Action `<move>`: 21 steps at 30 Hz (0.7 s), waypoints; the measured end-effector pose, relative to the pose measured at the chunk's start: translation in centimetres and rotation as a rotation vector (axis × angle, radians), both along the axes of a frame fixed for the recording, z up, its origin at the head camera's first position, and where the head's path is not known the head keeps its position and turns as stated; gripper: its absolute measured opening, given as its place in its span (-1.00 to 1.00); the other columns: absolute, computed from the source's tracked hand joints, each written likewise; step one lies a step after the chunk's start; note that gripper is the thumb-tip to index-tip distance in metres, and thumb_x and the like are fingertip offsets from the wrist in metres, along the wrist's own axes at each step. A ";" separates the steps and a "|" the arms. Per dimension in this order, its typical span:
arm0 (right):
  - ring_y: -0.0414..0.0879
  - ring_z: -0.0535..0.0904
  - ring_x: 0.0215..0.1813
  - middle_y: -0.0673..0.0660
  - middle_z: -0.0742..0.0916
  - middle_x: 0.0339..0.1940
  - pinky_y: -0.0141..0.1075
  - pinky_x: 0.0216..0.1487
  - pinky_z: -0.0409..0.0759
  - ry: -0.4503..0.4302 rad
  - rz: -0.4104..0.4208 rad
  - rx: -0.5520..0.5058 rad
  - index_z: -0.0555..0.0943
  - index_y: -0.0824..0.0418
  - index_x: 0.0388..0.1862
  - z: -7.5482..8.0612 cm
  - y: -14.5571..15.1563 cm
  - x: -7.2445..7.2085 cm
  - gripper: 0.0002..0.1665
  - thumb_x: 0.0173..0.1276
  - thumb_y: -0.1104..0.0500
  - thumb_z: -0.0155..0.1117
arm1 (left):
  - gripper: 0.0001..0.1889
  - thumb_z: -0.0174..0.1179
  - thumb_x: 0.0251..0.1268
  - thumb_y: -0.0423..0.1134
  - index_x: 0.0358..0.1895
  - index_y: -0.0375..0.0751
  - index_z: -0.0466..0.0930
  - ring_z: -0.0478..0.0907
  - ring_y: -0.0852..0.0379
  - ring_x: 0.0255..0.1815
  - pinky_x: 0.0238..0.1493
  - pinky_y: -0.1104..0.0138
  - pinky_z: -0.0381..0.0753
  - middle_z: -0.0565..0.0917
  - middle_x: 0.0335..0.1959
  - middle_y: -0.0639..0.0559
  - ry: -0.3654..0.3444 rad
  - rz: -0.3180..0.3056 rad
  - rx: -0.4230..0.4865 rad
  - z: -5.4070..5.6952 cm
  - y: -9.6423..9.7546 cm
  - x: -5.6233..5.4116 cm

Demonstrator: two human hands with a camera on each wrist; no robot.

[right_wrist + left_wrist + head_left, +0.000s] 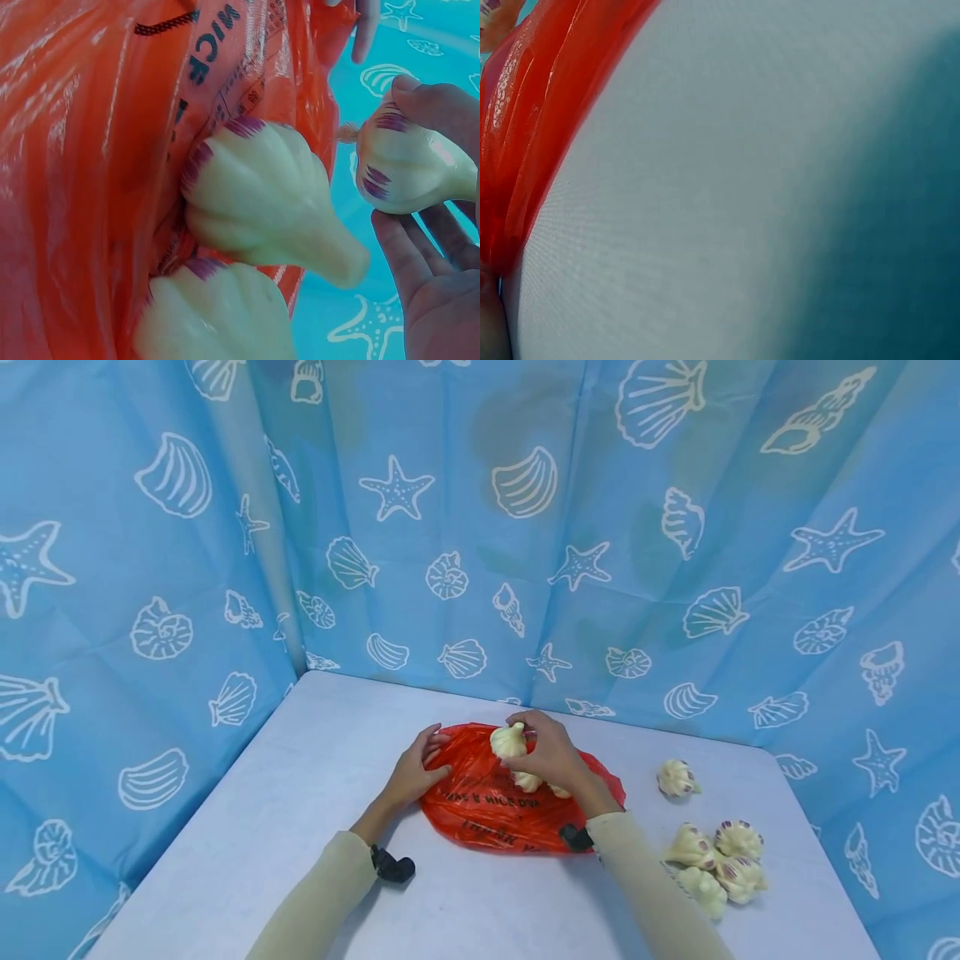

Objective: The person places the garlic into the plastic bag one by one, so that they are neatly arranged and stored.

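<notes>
A red plastic bag (480, 817) with black print lies crumpled on the white table. My left hand (408, 774) holds its left side, where the film looks gathered beside the thumb in the left wrist view. Above the bag, my right hand (553, 755) grips a cream garlic bulb (508, 742) between thumb and fingers; purple streaks mark this bulb in the right wrist view. Two more garlic bulbs, one (259, 195) above the other (217, 319) in that view, sit against the bag, partly hidden under my right hand in the head view.
To the right of the bag, a single garlic bulb (677, 778) rests on the white table (225, 860). Nearer the front right, several garlic bulbs (739, 878) lie clustered beside my right sleeve. A blue shell-patterned curtain (450, 527) rises behind the table and along its sides.
</notes>
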State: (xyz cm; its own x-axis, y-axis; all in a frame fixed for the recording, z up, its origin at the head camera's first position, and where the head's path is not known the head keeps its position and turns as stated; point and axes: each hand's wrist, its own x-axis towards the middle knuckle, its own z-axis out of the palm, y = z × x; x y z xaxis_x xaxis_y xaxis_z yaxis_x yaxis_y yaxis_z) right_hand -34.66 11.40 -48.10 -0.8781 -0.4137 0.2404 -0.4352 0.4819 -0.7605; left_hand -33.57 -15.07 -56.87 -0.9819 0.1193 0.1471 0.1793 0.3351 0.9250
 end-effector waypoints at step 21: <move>-0.02 0.53 0.02 -0.07 0.61 0.01 -0.11 -0.07 0.68 -0.066 -0.076 0.134 0.56 -0.02 0.05 -0.8 -1.3 -0.1 -0.35 -0.06 0.10 0.63 | -0.12 0.38 0.10 -0.37 0.50 -0.14 0.12 0.36 -0.04 0.35 0.28 0.11 0.40 0.47 0.27 -0.02 0.012 -0.021 0.022 -0.1 -0.2 0.0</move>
State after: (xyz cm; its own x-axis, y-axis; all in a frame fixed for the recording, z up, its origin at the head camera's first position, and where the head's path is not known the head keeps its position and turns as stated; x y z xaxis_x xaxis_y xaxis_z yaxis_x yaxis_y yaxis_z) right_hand -34.77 10.07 -48.94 -0.9199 -0.3704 0.1286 -0.3454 0.6103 -0.7129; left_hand -33.58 -15.25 -56.94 -0.9773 0.1362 0.1621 0.1975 0.3112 0.9296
